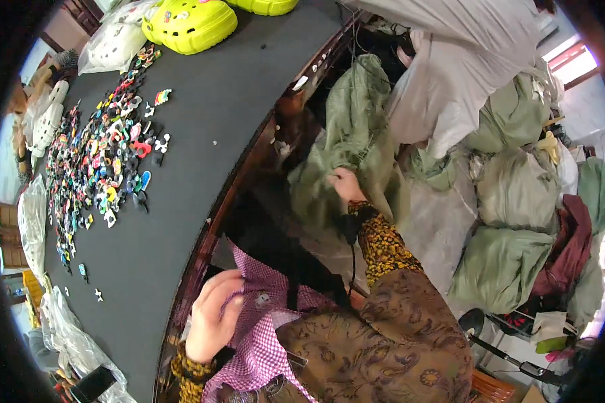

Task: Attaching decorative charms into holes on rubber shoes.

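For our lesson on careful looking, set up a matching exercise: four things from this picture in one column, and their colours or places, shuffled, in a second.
Things:
1. clogs
2. small charms
3. left hand
4. right hand

Descriptions:
A. gripping a green sack
B. bright yellow-green, at the table's far end
C. touching pink checked cloth
D. many-coloured heap spread on the dark tabletop

Pairs: 1-B, 2-D, 3-C, 4-A

bare dark tabletop [235, 87] right of charm pile [104, 154], sacks [511, 201] crowding floor
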`<state>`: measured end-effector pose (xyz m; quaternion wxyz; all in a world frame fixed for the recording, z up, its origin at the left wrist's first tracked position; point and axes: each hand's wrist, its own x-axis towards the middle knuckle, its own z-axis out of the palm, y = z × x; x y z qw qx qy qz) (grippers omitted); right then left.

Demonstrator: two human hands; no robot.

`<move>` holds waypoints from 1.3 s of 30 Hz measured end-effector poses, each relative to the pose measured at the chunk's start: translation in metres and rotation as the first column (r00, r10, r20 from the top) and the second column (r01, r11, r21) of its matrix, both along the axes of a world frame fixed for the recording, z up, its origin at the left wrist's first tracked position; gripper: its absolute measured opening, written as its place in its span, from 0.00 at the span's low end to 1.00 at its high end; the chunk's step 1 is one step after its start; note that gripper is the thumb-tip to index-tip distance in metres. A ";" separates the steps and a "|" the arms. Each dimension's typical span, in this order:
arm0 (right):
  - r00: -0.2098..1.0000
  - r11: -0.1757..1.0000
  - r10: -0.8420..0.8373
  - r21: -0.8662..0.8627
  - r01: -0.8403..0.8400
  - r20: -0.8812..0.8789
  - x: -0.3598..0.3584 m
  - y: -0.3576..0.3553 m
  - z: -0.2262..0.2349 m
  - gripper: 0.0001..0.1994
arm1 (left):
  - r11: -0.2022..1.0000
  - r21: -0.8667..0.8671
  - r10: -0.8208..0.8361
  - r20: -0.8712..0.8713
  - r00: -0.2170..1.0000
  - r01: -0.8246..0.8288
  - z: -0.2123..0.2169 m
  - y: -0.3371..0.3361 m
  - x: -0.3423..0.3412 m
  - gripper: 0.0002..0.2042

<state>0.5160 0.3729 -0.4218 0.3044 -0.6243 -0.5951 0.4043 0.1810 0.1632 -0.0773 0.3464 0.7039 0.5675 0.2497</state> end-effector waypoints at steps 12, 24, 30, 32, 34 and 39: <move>0.565 0.581 0.812 0.095 -0.809 -0.147 -0.102 -0.109 0.158 0.12 | 0.938 -0.289 0.276 0.292 0.916 -0.190 -0.138 0.063 0.054 0.24; 0.909 0.921 0.272 -0.188 -0.341 -0.317 -0.062 -0.067 0.107 0.12 | 0.607 -0.792 0.784 0.609 -0.123 -0.055 -0.187 0.058 0.028 0.14; 0.901 0.899 0.430 0.062 -0.433 0.066 -0.070 -0.024 0.001 0.12 | 0.552 -0.812 0.828 0.508 -0.238 0.188 -0.186 0.052 0.028 0.17; 0.632 0.787 0.455 0.048 -0.615 0.627 -0.058 -0.029 -0.011 0.11 | 0.763 -0.584 0.646 0.709 -0.285 0.278 -0.188 0.047 0.026 0.19; 0.630 0.788 0.616 -0.397 -0.472 0.474 -0.041 -0.034 -0.011 0.12 | 0.780 -0.617 0.625 0.773 -0.108 0.099 -0.191 0.044 0.020 0.18; 0.463 0.585 0.756 -0.795 -0.159 0.464 0.021 -0.078 -0.005 0.14 | 0.728 -0.677 0.679 0.688 -0.257 0.112 -0.201 0.052 0.008 0.15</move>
